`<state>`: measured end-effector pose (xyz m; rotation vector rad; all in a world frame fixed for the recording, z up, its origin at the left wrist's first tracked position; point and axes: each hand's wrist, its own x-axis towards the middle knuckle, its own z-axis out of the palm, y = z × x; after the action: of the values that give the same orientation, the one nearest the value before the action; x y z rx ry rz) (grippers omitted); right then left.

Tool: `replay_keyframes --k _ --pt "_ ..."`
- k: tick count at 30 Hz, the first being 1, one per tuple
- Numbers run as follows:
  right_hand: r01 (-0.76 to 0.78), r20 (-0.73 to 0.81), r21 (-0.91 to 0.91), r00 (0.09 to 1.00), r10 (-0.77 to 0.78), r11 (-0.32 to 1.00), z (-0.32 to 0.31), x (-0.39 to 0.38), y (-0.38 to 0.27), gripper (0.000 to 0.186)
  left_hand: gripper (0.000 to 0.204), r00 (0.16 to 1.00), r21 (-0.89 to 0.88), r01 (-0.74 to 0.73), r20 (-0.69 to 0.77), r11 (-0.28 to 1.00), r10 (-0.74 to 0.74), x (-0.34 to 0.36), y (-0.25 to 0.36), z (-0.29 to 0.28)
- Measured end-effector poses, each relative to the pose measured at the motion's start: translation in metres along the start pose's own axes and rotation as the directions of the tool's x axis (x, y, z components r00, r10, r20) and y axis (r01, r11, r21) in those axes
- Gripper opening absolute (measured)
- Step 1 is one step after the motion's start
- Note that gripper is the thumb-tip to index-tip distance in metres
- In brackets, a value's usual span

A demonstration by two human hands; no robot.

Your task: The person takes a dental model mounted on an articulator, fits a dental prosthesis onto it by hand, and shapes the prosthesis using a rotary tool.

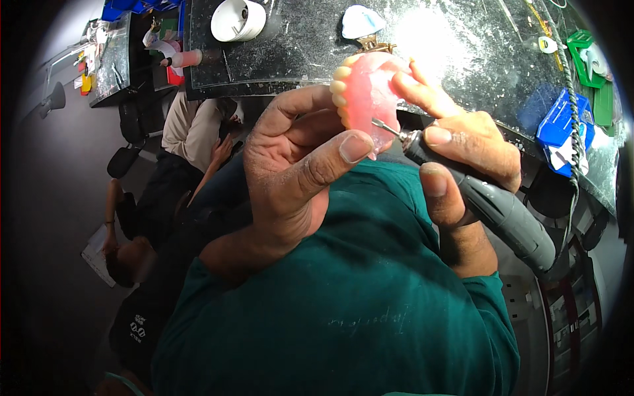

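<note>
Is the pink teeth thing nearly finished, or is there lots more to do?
Done: the pink denture already has its row of teeth set in. In hand: the left hand holds it up while the right hand presses the grey rotary tool and its thin bit against the pink edge. Left: how much trimming remains cannot be told; the surface is too glary.

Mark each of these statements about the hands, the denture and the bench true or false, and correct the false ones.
1. The left hand holds a pink denture. True.
2. The right hand grips a pair of scissors. False: it grips a grey rotary handpiece.
3. The handpiece's bur points at the denture. True.
4. The white bowl sits on the floor. False: it sits on the dark speckled bench.
</note>
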<state>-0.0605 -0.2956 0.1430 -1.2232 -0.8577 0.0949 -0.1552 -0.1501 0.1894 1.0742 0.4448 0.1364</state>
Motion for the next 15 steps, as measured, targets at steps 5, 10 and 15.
replay_keyframes --k 5,10,15 --pt "-0.011 -0.035 0.010 0.999 0.011 1.000 0.0025 -0.0018 -0.0016 0.030 0.045 1.000 -0.006 -0.016 0.022 1.000 0.016 -0.0009 -0.0002 -0.0009" --pt "-0.027 -0.051 0.013 0.998 0.027 1.000 0.0039 -0.0019 -0.0031 0.029 0.036 1.000 -0.140 -0.009 0.017 0.990 0.012 -0.0002 0.0005 -0.0001" --pt "-0.021 0.000 -0.043 1.000 0.021 0.999 0.0014 -0.0010 -0.0037 0.029 0.036 1.000 -0.145 -0.003 0.023 0.989 0.007 0.0000 0.0013 -0.0006"
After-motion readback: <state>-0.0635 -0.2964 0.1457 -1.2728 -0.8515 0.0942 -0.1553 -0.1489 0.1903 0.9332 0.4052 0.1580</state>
